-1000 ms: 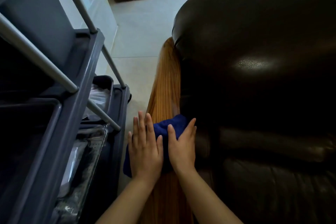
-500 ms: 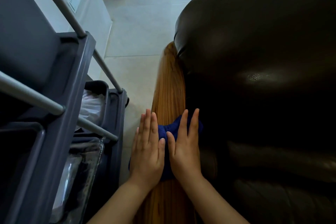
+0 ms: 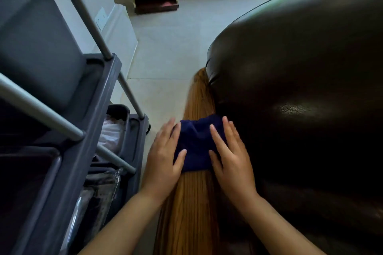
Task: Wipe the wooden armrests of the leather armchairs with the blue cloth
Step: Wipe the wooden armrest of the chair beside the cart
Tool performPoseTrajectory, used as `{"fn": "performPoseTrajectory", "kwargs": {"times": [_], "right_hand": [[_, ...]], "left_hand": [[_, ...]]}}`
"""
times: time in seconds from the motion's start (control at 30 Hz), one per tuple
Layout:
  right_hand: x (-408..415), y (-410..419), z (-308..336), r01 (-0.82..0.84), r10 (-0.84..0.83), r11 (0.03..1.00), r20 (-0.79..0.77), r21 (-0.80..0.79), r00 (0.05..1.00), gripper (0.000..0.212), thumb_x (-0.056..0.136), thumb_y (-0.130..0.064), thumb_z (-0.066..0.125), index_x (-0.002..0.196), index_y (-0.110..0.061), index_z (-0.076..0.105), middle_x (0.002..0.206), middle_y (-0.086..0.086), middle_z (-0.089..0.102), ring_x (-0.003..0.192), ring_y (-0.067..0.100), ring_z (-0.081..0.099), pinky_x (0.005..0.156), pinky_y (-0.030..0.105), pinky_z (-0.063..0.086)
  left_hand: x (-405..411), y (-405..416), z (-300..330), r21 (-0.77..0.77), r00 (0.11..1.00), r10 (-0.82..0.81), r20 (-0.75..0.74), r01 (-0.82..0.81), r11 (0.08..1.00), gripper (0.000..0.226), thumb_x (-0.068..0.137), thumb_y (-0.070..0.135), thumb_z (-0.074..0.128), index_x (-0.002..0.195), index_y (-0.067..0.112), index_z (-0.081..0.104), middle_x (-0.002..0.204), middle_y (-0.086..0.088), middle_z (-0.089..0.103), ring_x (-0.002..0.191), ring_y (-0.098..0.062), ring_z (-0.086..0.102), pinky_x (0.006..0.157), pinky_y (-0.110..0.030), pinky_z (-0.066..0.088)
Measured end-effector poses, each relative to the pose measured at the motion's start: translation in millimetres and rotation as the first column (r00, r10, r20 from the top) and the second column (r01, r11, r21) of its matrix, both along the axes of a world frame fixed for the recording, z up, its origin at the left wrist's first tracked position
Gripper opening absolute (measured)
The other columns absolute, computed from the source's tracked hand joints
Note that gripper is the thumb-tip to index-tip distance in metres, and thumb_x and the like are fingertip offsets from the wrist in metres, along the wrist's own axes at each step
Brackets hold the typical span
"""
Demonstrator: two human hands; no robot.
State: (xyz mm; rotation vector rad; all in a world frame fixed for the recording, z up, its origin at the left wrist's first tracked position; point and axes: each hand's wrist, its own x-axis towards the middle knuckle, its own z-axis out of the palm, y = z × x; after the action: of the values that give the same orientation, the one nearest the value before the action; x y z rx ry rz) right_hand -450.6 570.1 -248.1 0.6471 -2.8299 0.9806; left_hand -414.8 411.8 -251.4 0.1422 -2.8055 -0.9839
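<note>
Both hands pressed the blue cloth [image 3: 196, 145] flat across the wooden armrest [image 3: 192, 203] of the leather armchair [image 3: 300, 89], the left hand [image 3: 163, 161] and right hand [image 3: 232, 159] lying open-palmed on either edge, gripping nothing. Over the past second the cloth had slid forward along the rail, suggesting the wipe was under way. Left of the left hand, a grey cleaning cart [image 3: 83, 151] held crumpled plastic-wrapped items [image 3: 109, 132] in its trays.

Both forearms are bare to the frame's edge, and the hands [image 3: 199, 159] wear no gloves, rings or watch.
</note>
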Motion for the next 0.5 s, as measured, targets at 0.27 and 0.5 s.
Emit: {"fn": "performPoseTrajectory", "kwargs": {"times": [0.27,0.5], "right_hand": [[-32.7,4.7,-5.6,-0.153,0.134,0.977,0.134,0.146,0.982,0.059,0.090,-0.027,0.054,0.142,-0.023,0.027,0.154,-0.003,0.021,0.141,0.012,0.018,0.108,0.022,0.020],[-70.5,-12.9,-0.9,-0.153,0.100,0.976,0.302,0.155,0.948,0.070,0.088,-0.034,0.056,0.145,-0.024,0.017,0.158,-0.003,0.008,0.143,0.017,0.009,0.112,0.030,0.016]], "left_hand": [[-14.3,-14.4,0.1,0.124,0.961,-0.227,0.156,0.209,0.970,0.055,0.091,0.010,0.050,0.139,0.019,0.027,0.149,0.006,0.021,0.140,-0.006,0.013,0.112,-0.017,0.008],[-66.3,-31.8,15.2,0.152,0.933,-0.245,0.263,0.211,0.966,0.063,0.084,0.006,0.057,0.140,0.015,0.031,0.152,-0.004,0.027,0.139,-0.014,0.024,0.113,-0.027,0.023]]}}
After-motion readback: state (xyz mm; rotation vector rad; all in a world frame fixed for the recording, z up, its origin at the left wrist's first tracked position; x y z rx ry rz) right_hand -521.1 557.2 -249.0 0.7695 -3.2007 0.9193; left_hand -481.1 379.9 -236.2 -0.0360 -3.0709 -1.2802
